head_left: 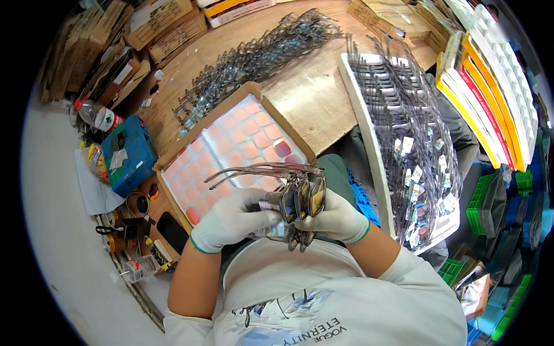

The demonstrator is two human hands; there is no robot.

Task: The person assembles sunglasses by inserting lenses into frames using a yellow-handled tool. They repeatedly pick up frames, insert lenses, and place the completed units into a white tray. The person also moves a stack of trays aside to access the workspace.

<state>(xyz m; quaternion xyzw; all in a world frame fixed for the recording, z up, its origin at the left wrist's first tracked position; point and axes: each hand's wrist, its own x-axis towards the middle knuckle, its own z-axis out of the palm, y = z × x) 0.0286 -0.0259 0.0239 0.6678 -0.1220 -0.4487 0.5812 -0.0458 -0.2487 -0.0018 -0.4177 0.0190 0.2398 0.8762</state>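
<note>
Both my hands wear white gloves with green cuffs and meet in front of my chest around several stacked eyeglass frames (302, 200). My left hand (234, 216) grips the stack from the left, its thumb and fingers bent around the lens side, with a small label showing there. My right hand (337, 216) clasps the right side, thumb across the front. The grey see-through temples stretch out to the left above my left hand. Just beyond lies an open cardboard box (293, 130) with rows of pinkish lenses (236, 135) in it.
To the right, a white tray (369, 150) holds dense rows of eyeglasses (415, 132). More eyeglasses (254, 57) lie in a long row across the wooden table (311, 98). At left are a blue box (131, 155), a bottle (99, 117) and a black phone (172, 232).
</note>
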